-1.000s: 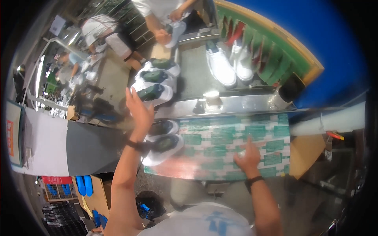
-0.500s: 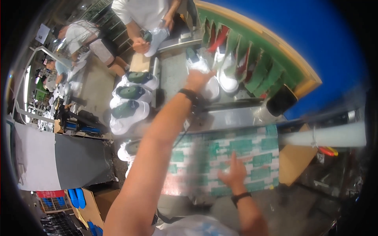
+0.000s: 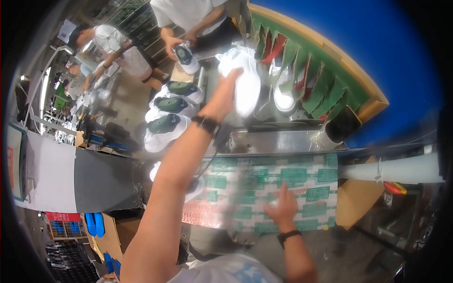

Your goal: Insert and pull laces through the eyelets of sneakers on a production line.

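My left hand [image 3: 226, 92] reaches out over the metal conveyor and is closed on a white sneaker [image 3: 246, 85], lifted toe toward me. Beyond it, a second white sneaker [image 3: 283, 89] lies beside the hanging strips. Over a table cover printed in green and white [image 3: 264, 177], my right hand [image 3: 283, 207] hovers empty, index finger and thumb stretched apart. To the left of my left forearm, several white sneakers with dark green insoles [image 3: 169, 126] stand in a row. More white shoes are partly hidden behind that forearm.
Green and red cloth strips [image 3: 309, 85] hang from a wood-edged tunnel opening at the right. Opposite me, a co-worker's hand [image 3: 173, 47] holds another sneaker. A roll of whitish sheeting [image 3: 401, 169] lies far right. Blue insole-shaped pieces [image 3: 94, 224] sit at lower left.
My left hand has taken hold of the nearer sneaker and raised it off the conveyor. The co-worker's sneaker has turned to show its insole. My right hand has barely moved.
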`<state>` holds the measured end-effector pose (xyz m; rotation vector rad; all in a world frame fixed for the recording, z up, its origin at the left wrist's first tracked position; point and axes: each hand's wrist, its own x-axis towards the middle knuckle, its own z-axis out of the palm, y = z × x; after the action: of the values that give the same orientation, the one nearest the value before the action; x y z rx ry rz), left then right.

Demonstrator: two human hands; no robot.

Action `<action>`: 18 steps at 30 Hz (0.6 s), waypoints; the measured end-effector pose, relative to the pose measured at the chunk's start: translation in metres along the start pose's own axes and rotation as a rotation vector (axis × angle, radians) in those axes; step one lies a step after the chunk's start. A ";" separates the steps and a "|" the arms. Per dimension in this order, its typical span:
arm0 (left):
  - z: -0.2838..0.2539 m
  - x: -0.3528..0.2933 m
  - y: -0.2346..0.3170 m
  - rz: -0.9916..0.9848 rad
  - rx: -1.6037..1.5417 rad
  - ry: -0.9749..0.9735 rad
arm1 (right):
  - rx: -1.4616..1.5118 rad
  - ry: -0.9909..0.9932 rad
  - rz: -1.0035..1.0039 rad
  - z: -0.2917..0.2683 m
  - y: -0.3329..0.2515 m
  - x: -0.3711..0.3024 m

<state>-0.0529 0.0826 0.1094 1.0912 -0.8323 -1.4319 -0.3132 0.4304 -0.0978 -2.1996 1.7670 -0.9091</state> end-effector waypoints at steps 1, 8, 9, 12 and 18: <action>0.001 -0.034 0.009 0.072 0.058 0.038 | 0.006 0.003 -0.009 -0.002 -0.002 0.000; -0.026 -0.297 -0.039 0.179 0.618 0.155 | 0.000 0.046 -0.023 -0.004 -0.005 -0.012; -0.043 -0.322 -0.068 0.128 0.714 0.186 | -0.034 0.011 -0.029 -0.005 -0.005 -0.016; -0.040 -0.384 -0.128 0.097 0.545 0.268 | 0.020 -0.048 0.050 -0.009 -0.004 -0.021; -0.083 -0.422 -0.180 0.021 1.023 0.112 | 0.273 0.108 0.185 -0.002 -0.009 -0.028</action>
<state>-0.0458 0.5324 -0.0124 1.8740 -1.5485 -0.8707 -0.3095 0.4593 -0.1017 -1.8184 1.7369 -1.1646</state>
